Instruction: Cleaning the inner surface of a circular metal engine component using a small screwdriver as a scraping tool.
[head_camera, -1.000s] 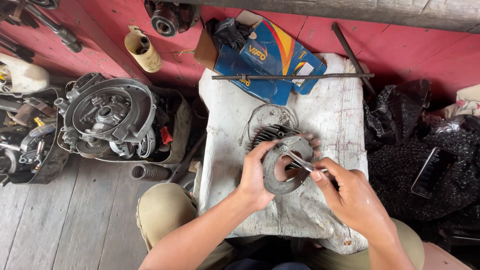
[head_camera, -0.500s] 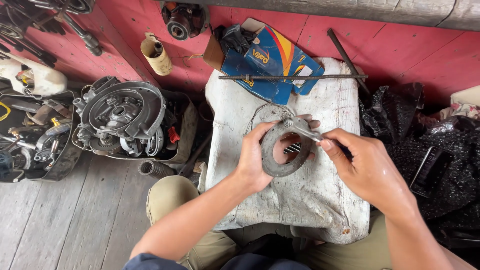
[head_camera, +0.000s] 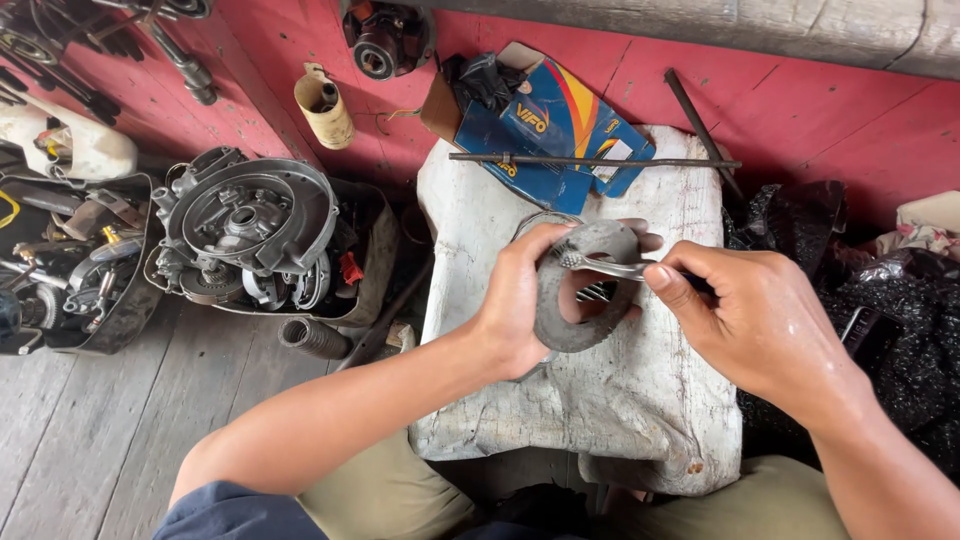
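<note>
My left hand (head_camera: 520, 300) grips a grey, worn metal ring-shaped part (head_camera: 560, 325) and holds it upright above a white block (head_camera: 640, 400). My right hand (head_camera: 760, 320) pinches a small metal tool (head_camera: 600, 265) whose tip rests on the upper rim of the ring. A thin wire ring lies on the block behind the part, mostly hidden by my left hand.
A blue cardboard box (head_camera: 550, 130) and a long thin metal rod (head_camera: 600, 161) lie at the block's far edge. An engine casing (head_camera: 250, 225) sits in a black tray at left, near a cream cup (head_camera: 325, 105) and loose tools. Black plastic bags (head_camera: 890, 320) lie at right.
Both hands have lifted the ring part and tool a little higher and closer to me; the tool tip has shifted from the ring's inside toward its upper rim.
</note>
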